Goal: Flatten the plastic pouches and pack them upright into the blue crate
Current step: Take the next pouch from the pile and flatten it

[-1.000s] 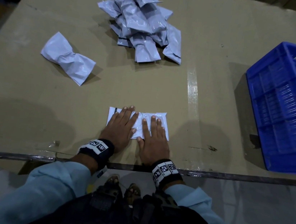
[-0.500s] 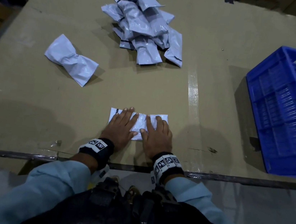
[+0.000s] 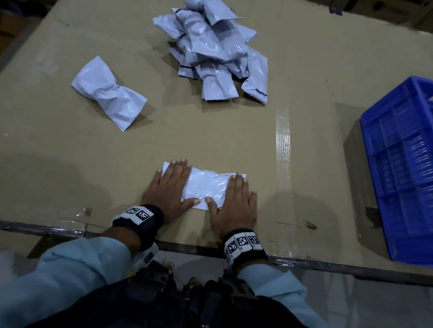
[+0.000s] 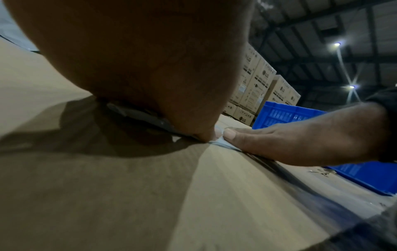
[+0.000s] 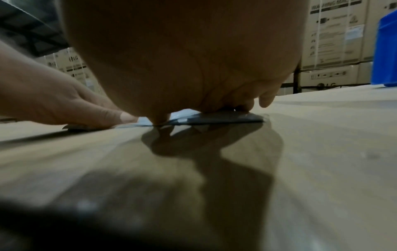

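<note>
Left hand (image 3: pixel 169 185) & right hand (image 3: pixel 236 199) lay flat, fingers straight, pressing the ends of the crinkled grey plastic pouch (image 3: pixel 205 187) on the cardboard tabletop (image 3: pixel 45 155). Risk: creases spring back on release; blue plastic crate (image 3: pixel 412 173) sat well apart.

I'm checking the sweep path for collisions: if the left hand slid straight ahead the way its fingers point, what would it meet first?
Probably the pile of crumpled grey plastic pouches; the left hand points across bare cardboard-covered table toward its left part, though alignment is uncertain.
</note>
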A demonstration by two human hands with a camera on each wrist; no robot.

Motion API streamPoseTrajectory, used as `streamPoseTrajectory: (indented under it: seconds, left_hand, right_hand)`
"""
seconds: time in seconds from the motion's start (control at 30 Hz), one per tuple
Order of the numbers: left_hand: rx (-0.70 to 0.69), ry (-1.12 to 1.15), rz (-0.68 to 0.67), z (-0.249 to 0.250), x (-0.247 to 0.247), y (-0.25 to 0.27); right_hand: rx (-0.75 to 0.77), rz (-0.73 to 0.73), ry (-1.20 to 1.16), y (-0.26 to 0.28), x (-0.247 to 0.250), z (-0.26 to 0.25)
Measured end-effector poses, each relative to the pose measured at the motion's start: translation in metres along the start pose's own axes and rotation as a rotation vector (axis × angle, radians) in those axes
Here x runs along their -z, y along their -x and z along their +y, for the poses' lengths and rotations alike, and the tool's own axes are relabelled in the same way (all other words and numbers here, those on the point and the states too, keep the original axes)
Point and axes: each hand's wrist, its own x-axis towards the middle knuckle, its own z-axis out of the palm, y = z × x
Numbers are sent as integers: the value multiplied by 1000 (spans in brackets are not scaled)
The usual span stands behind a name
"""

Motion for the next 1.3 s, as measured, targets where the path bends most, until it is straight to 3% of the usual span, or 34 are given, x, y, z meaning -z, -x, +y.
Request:
streamPoseTrajectory:
  seconds: [0.1,0.17,0.23,0.3,0.4,0.57,0.73,0.87,0.97,1.1,1.3]
  left_hand:
    - [47,-88,-38,7,6,-2]
    - [35,-157,-51,14,13,-6]
    - [-64,-169,-50,20,14,-12]
    - [-148,-120,-99,22,7,-15]
    - [-149,-68,-135,12,-2,-11]
    - [-187,-108,-54,-7,0,-2]
    - [-45,-88,-22,-9,-2,8]
    - [16,-106,-51,-6,-2,11]
    - [-32,-175,4,2,5,7]
    - [-233,-169,2,12,9,-3]
    - [-259,-139,-35,-2,6,0]
  right_hand:
    - [-3,-29,24,-2,5,3]
    - [84,-49,59,-4,8,4]
    - [228,-58,124,-4,6,2]
    - [274,-98,114,-2,0,1]
    - [258,-116,65,0,-3,5]
    - [212,-97,-25,2,2,6]
    - [58,-41,-10,3,-3,25]
    - [-5,-93,40,3,-3,27]
    - [8,-116,107,0,5,10]
    - [208,-142,102,1,4,-6]
    - [165,-114,53,-1,3,-5]
